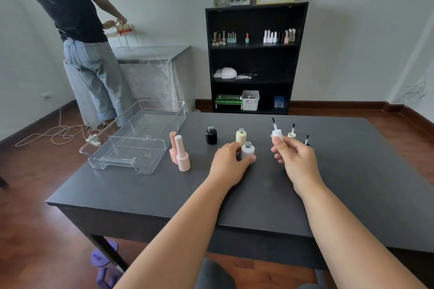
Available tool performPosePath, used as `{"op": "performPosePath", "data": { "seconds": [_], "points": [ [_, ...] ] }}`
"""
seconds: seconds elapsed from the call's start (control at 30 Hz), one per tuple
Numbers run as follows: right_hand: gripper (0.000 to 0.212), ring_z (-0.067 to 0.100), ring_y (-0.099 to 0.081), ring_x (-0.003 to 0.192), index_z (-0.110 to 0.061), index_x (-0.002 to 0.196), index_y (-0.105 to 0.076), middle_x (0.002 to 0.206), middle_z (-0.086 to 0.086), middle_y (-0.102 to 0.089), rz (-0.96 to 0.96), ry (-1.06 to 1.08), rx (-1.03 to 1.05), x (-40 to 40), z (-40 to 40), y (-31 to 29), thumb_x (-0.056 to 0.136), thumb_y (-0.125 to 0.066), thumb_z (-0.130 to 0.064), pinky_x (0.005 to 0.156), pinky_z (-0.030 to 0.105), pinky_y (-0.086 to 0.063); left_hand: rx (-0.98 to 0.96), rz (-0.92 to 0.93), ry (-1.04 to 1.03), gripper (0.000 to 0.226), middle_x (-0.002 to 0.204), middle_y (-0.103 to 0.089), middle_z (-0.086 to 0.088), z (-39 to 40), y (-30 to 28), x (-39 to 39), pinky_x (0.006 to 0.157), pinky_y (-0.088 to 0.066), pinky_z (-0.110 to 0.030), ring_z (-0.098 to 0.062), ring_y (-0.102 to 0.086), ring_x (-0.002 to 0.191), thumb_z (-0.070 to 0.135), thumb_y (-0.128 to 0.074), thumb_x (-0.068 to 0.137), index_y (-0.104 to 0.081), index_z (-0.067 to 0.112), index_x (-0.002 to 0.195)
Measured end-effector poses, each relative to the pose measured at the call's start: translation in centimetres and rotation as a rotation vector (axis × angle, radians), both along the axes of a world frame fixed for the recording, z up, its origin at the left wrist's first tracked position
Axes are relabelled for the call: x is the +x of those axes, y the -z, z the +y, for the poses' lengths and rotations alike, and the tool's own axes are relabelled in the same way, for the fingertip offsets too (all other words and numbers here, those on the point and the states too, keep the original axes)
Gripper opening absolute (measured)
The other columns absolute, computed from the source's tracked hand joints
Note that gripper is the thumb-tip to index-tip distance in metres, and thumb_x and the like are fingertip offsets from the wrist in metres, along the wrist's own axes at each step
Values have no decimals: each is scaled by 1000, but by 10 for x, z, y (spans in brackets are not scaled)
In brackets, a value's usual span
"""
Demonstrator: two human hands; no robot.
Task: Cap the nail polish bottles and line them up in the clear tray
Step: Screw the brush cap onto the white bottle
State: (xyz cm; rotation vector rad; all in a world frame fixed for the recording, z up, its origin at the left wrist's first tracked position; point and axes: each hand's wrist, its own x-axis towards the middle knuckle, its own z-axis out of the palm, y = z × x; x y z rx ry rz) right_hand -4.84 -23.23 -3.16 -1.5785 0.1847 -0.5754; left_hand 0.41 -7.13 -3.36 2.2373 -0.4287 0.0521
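My left hand (229,162) grips an uncapped grey bottle (248,150) that stands on the dark table (164,190). My right hand (294,155) holds a white cap (277,134) with its brush pointing up, to the right of that bottle. Behind stand an open cream bottle (241,135) and an open black bottle (211,135). Two capped pink bottles (179,152) stand left of my hands, beside the clear tray (138,138). A cream cap (291,134) and a black cap (306,140) stand brush-up behind my right hand.
A person in a black top stands at a covered side table (150,54) at the back left. A black shelf unit (253,58) with bottles and bins stands against the far wall. Cables and a power strip (92,141) lie on the wooden floor left of the table.
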Motion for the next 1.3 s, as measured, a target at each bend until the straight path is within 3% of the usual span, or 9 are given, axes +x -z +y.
{"op": "performPosePath", "data": {
  "seconds": [0.17, 0.27, 0.4, 0.57, 0.67, 0.8, 0.97, 1.17, 1.3],
  "points": [
    [9, 3, -60, 59, -29, 93, -73, 68, -10, -71, -16, -49, 75, -1, 0, -1, 86, -68, -31, 57, 14, -50, -172, -59, -59, 28, 101, -64, 11, 7, 4, -7, 73, -46, -20, -3, -60, 83, 33, -72, 79, -60, 28, 104],
    [20, 3, -49, 57, -35, 92, -76, 63, -14, -61, -24, -52, 102, -4, 0, -2, 75, -73, -44, 56, 13, -45, -254, -45, -103, 26, 99, -61, 16, 12, 4, -10, 62, -39, -11, 4, -59, 71, 31, -76, 75, -60, 34, 94],
    [24, 2, -47, 57, -32, 84, -77, 62, -14, -59, -55, -83, 134, -5, 3, -5, 64, -76, -45, 56, 13, -42, -265, -60, -58, 29, 98, -58, 15, 13, 5, -13, 61, -40, -5, 6, -58, 65, 26, -80, 71, -63, 34, 93],
    [21, 15, -52, 74, -35, 84, -76, 81, 8, -60, -47, -139, 36, -9, 7, -5, 64, -76, -43, 68, 20, -44, -257, -89, -63, 30, 97, -53, 15, 11, 7, -12, 64, -38, -5, -1, -57, 69, 23, -80, 72, -64, 34, 95],
    [11, 18, -51, 76, -38, 85, -75, 79, 2, -59, -54, -123, -23, -8, 7, -3, 76, -76, -30, 73, 25, -43, -272, -95, -83, 30, 98, -53, 14, 13, 7, -11, 64, -38, -1, 0, -57, 69, 21, -79, 72, -63, 36, 93],
    [20, 16, -47, 74, -39, 85, -74, 68, -15, -56, -47, -111, -85, -5, 5, 1, 87, -68, -20, 71, 20, -41, -280, -94, -92, 30, 97, -51, 14, 13, 6, -11, 65, -37, 0, -2, -57, 72, 20, -78, 72, -62, 36, 92],
    [27, 3, -45, 63, -44, 82, -73, 65, -21, -60, -48, -67, -139, -4, 5, 1, 89, -66, -19, 61, 6, -39, -277, -108, -87, 32, 97, -51, 15, 12, 5, -12, 66, -37, 0, -1, -56, 73, 20, -78, 73, -60, 40, 90],
    [18, 2, -41, 56, -37, 84, -72, 59, -22, -56, -55, -52, -236, -7, 5, 1, 88, -66, -20, 55, 5, -36, -251, -114, -91, 31, 98, -51, 13, 12, 6, -13, 66, -38, 0, 0, -57, 75, 21, -78, 73, -62, 37, 93],
    [23, 2, -45, 57, -38, 87, -71, 69, -26, -60, -81, -56, -349, -9, 6, 2, 87, -68, -15, 58, 6, -36, -192, -175, -48, 30, 99, -49, 9, 11, 8, -13, 71, -41, -11, -7, -60, 81, 20, -77, 74, -63, 31, 98]
  ]
}}
